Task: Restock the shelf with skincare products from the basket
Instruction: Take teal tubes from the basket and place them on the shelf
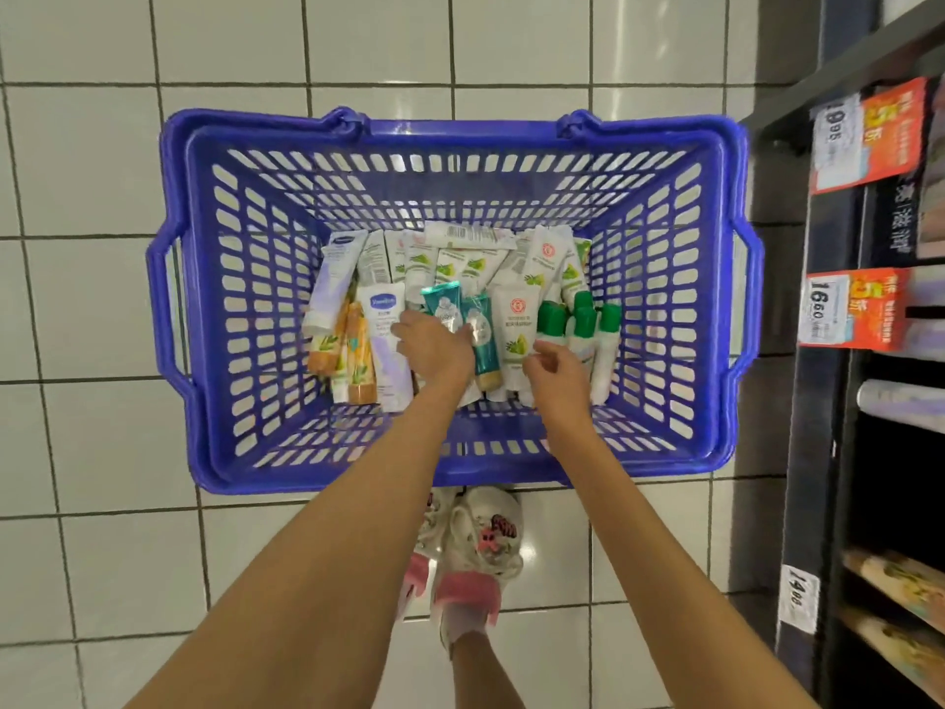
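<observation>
Skincare tubes point(460, 268) lie in the basket point(450, 140) on the floor point(76, 299) beside the shelf point(813, 452), most apparently unshelved. Left hand point(434, 348) touches a teal tube point(440, 299), grip unclear; right hand point(557, 373) hovers loosely curled, empty.

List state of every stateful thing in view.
basket: on floor, handles folded down, partly full
left hand: fingers spread, touching teal tubes
right hand: loosely curled, holding nothing
green-capped bottles: caps on
shelf: holds some products

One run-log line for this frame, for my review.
stage: picking from basket | left hand: on teal tubes, grip unclear | right hand: over white tube, loosely curled | shelf: to right
</observation>
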`<state>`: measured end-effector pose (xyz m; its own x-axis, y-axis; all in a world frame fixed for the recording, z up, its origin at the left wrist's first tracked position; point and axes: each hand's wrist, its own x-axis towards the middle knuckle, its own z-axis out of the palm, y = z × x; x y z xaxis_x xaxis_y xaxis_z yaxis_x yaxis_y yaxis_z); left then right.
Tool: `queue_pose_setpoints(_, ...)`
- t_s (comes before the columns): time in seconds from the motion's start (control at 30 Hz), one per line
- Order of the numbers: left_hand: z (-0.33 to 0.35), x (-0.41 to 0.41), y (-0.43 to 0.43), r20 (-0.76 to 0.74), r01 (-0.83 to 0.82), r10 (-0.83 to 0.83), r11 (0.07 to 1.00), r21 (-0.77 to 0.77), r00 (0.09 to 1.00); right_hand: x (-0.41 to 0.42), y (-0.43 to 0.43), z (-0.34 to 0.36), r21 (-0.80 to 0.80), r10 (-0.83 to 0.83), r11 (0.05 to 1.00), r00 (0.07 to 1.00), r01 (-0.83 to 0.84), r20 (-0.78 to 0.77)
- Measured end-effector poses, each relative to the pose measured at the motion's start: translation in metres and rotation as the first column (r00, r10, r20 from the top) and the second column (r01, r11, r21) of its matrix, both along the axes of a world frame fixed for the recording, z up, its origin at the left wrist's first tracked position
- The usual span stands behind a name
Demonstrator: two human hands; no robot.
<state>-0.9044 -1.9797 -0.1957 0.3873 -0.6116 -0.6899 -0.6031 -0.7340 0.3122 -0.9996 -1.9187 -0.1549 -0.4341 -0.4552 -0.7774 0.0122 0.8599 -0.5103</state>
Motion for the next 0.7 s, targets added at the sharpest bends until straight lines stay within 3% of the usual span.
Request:
queue_pose_setpoints(0.1, -0.012, 0.008, -0.002, -0.012, 0.121, -0.122, 0.993, -0.006, 0.993, -0.001, -0.005, -0.011, 0.050, 0.106, 0.993, 0.993, -0.109, 0.057)
queue_pose_setpoints(0.2, -0.010, 0.031, 0.001, -0.175, -0.028, 0.014, 0.996, -0.080, 0.984, 0.010, -0.010, -0.014, 0.062, 0.209, 0.974, 0.969, -0.219, 0.131)
queue_pose_setpoints(0.37, 0.009, 0.081, 0.007, -0.457, -0.198, 0.132, 0.975, -0.101, 0.880, 0.037, -0.020, -0.026, 0.197, 0.423, 0.900, 0.888, -0.389, -0.179)
queue_pose_setpoints(0.47, 0.019, 0.101, 0.009, -0.576, -0.256, 0.228, 0.966, 0.034, 0.785, 0.052, -0.030, -0.034, 0.336, 0.506, 0.851, 0.799, -0.402, -0.325)
queue_pose_setpoints(0.6, 0.031, 0.112, 0.010, -0.652, -0.347, 0.400, 0.912, 0.217, 0.644, 0.070, -0.029, -0.040, 0.439, 0.697, 0.716, 0.589, -0.543, -0.409)
queue_pose_setpoints(0.7, 0.041, 0.112, 0.009, -0.656, -0.360, 0.419, 0.903, 0.233, 0.628, 0.069, -0.028, -0.043, 0.410, 0.693, 0.721, 0.601, -0.559, -0.399)
